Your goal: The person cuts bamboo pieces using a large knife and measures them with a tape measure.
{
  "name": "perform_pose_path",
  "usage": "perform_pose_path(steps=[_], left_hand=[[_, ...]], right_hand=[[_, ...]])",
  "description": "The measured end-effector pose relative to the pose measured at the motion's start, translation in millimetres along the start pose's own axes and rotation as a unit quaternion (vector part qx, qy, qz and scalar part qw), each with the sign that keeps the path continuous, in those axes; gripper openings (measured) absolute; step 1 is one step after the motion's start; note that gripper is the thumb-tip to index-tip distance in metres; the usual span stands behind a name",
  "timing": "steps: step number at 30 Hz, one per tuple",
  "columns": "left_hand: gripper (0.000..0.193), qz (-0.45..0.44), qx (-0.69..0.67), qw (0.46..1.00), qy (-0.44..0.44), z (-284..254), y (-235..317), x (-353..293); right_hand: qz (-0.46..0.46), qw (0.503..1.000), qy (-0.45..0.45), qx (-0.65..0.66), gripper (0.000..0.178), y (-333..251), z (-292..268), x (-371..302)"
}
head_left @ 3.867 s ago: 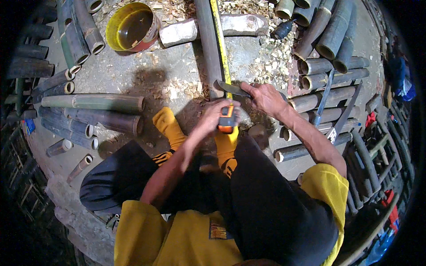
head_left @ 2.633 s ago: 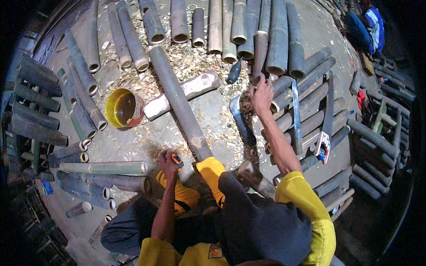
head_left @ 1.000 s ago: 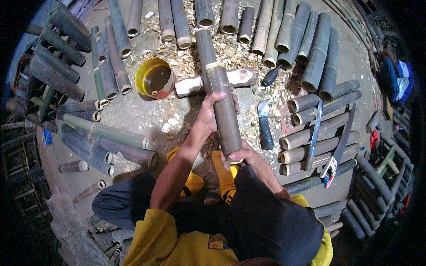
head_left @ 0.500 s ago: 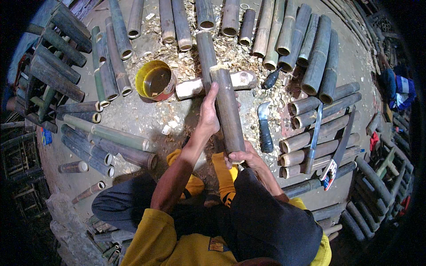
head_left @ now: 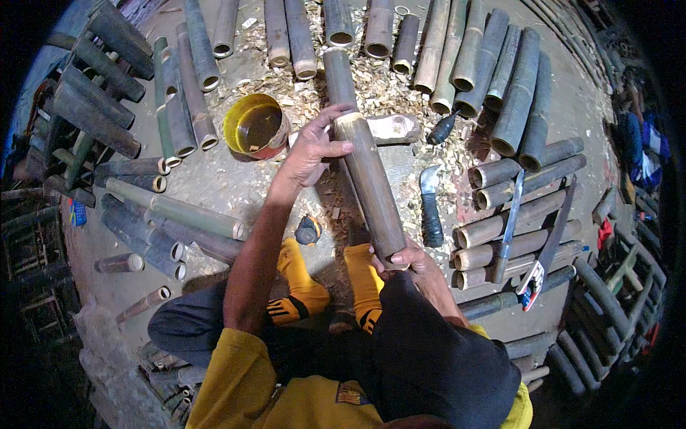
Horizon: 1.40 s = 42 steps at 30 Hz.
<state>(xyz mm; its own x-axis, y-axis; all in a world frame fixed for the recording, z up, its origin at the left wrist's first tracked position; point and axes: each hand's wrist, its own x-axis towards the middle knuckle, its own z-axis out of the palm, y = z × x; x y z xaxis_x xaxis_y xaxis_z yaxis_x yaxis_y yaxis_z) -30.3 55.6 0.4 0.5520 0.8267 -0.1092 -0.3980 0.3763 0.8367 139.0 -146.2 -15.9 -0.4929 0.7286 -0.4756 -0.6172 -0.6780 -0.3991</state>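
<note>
A brown bamboo tube slants in front of me, its pale trimmed end pointing away. My right hand grips its near end by my knee, thumb on top. Close to the far end is my left hand, its thumb against the tube's side and its fingers curled by the rim. Some of those fingertips are hidden. Beneath the tube lies a pale log. Another bamboo tube extends beyond it. To the right, a curved-blade knife with a black-wrapped handle rests on the floor.
Bamboo tubes fan around me on the floor. Wood shavings cover its middle. A yellow bucket with dark liquid stands left of the log. A long blade and a handsaw lie across tubes at right. A small black-wrapped object lies beyond the knife.
My left hand has shifted from along the tube's left side to its far end, with the fingers bent over there. The tube's near end sits slightly lower and further right, still in my right hand.
</note>
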Motion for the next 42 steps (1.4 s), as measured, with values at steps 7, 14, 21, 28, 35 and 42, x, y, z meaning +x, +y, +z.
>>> perform_pose_path(steps=[7, 14, 21, 28, 35, 42], left_hand=[[0.039, -0.071, -0.051, 0.996, 0.023, -13.3, -0.6, -0.8], [0.036, -0.109, 0.023, 0.993, 0.035, -12.4, -1.2, -6.3], [0.038, -0.107, 0.050, 0.992, 0.044, -3.7, 3.4, -7.2], [0.038, -0.095, 0.048, 0.994, 0.035, -7.5, 1.8, -9.0], [0.042, -0.029, -0.046, 0.998, 0.036, -5.7, -12.1, -11.0], [0.035, -0.026, -0.111, 0.993, 0.026, -9.9, -19.8, -5.8]], right_hand=[[-0.010, 1.000, 0.022, 0.016, 0.055, 5.3, -10.2, 1.3], [0.023, 0.998, 0.042, 0.050, 0.058, 15.2, -21.3, -9.8], [0.050, 0.994, -0.017, 0.091, 0.064, 28.8, -26.4, -3.2], [0.038, 0.994, 0.049, 0.092, 0.069, 25.1, -20.1, -7.8], [0.050, 0.988, 0.018, 0.144, 0.072, 23.2, -11.3, -2.7], [0.041, 0.988, -0.066, 0.135, 0.069, 40.9, -25.5, 12.9]])
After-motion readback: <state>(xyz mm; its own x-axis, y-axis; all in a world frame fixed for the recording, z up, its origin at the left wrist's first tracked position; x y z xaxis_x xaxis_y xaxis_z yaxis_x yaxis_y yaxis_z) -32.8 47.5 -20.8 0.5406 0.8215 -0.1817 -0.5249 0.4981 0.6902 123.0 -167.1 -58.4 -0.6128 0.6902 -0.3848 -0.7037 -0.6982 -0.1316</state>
